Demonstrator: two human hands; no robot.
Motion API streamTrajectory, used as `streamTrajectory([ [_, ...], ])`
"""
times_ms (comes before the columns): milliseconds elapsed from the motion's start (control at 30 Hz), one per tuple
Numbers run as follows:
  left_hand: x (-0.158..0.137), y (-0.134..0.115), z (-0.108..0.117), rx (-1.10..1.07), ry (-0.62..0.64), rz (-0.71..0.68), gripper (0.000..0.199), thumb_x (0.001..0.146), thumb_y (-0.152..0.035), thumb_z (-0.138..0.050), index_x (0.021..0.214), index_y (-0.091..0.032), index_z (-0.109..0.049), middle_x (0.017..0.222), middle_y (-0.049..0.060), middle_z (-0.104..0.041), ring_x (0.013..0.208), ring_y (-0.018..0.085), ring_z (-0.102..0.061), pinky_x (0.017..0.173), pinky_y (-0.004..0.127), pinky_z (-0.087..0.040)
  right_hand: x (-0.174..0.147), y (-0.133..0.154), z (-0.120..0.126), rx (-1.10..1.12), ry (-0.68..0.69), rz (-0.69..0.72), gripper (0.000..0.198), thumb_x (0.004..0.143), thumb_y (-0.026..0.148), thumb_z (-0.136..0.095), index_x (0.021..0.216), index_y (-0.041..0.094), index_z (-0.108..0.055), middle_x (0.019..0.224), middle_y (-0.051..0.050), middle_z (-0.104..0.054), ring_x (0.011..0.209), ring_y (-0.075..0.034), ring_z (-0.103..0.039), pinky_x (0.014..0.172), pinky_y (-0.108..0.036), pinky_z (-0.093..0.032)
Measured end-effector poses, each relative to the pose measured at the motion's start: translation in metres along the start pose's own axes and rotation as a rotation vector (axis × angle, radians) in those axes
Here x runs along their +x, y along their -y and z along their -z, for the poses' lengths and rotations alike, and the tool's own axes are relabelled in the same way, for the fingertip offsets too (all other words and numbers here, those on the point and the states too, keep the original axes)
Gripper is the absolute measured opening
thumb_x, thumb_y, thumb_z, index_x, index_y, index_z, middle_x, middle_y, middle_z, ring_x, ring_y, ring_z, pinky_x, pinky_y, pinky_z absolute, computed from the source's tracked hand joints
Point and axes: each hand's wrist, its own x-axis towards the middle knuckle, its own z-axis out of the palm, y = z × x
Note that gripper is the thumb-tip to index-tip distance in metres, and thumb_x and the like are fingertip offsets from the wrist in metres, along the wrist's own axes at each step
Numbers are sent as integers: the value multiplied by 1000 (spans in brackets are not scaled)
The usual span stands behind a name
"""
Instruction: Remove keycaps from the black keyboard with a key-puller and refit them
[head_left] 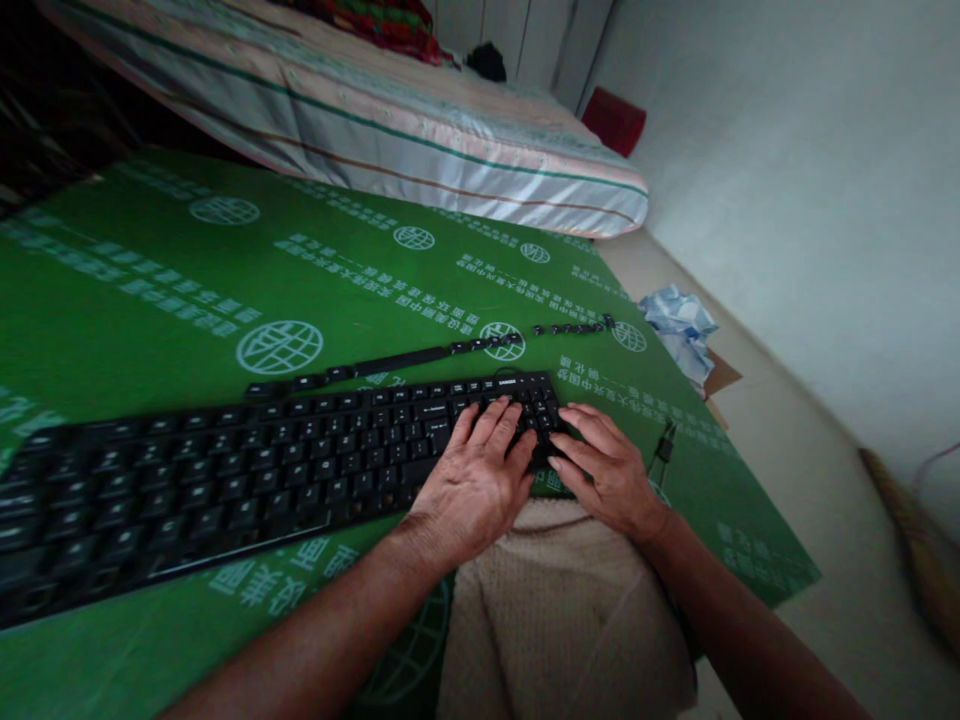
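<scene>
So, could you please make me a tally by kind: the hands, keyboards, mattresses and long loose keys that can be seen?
Hands: 2, the left hand and the right hand
Keyboard: 1
Mattress: 1
Long loose key: 1
Total: 5

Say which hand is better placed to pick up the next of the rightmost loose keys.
Probably the right hand: it sits by the right edge of the keyboard, looking nearer those loose keys, while the left hand lies across the keyboard.
</scene>
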Motion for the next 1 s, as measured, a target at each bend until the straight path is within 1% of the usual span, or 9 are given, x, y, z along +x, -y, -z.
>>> streamTrajectory([
  [100, 0, 0, 1, 1, -3, -3, 37, 87, -30, -50, 119, -13, -59, 136, 18, -50, 131, 33, -39, 109, 53, -30, 2, 4, 4, -19, -5, -24, 18, 85, 22, -57, 100, 21, -68, 119, -11, -61, 119, -26, -53, 99, -49, -48],
  [167, 0, 0, 2, -4, -8, -5, 35, 87, -29, -51, 117, -13, -60, 135, 18, -51, 131, 32, -39, 109, 53, -30, 5, 6, 10, -10, -74, -90, 18, 86, 23, -56, 100, 22, -67, 116, -10, -62, 115, -25, -55, 99, -47, -48],
  [300, -1, 0, 6, -13, -32, -9, 32, 85, -28, -52, 113, -14, -62, 132, 16, -54, 130, 31, -41, 109, 51, -30, 5, 7, 17, 48, -270, -347, 22, 88, 24, -52, 104, 21, -66, 104, -10, -68, 99, -21, -63, 92, -42, -52],
  [367, -2, 0, 10, -4, -30, -6, 31, 85, -27, -51, 111, -14, -63, 130, 16, -55, 129, 30, -42, 108, 50, -31, 1, 6, 13, 131, -312, -484, 23, 86, 26, -53, 103, 20, -67, 99, -9, -70, 91, -20, -67, 85, -40, -55],
  [433, -3, 1, 15, 15, 2, 6, 30, 85, -26, -52, 110, -13, -63, 130, 16, -54, 128, 31, -42, 107, 50, -32, -2, 4, 5, 250, -335, -615, 24, 83, 29, -56, 101, 19, -68, 94, -9, -73, 84, -20, -69, 80, -39, -57],
  [533, -5, 3, 23, 58, 69, 52, 33, 83, -27, -56, 112, -14, -61, 133, 18, -52, 129, 33, -40, 105, 51, -33, -6, 2, -10, 389, -372, -746, 27, 79, 32, -59, 99, 17, -70, 92, -9, -74, 81, -22, -70, 79, -41, -57],
  [633, -9, 8, 29, 95, 117, 90, 37, 81, -30, -58, 115, -13, -60, 135, 20, -49, 130, 35, -39, 104, 53, -32, -6, 2, -20, 414, -397, -774, 28, 78, 34, -60, 98, 17, -70, 95, -10, -74, 84, -22, -70, 81, -42, -56],
  [800, -20, 23, 37, 119, 164, 115, 45, 82, -34, -57, 123, -14, -56, 140, 20, -44, 133, 35, -34, 108, 53, -26, -2, 2, -32, 403, -398, -777, 30, 78, 35, -57, 97, 17, -71, 89, -8, -74, 81, -21, -70, 81, -40, -56],
  [1000, -41, 46, 39, 140, 180, 151, 53, 83, -43, -53, 129, -16, -53, 145, 18, -39, 136, 33, -29, 110, 52, -22, -5, 4, -47, 358, -411, -765, 31, 79, 33, -52, 100, 20, -71, 94, -6, -74, 84, -21, -69, 85, -39, -54],
])
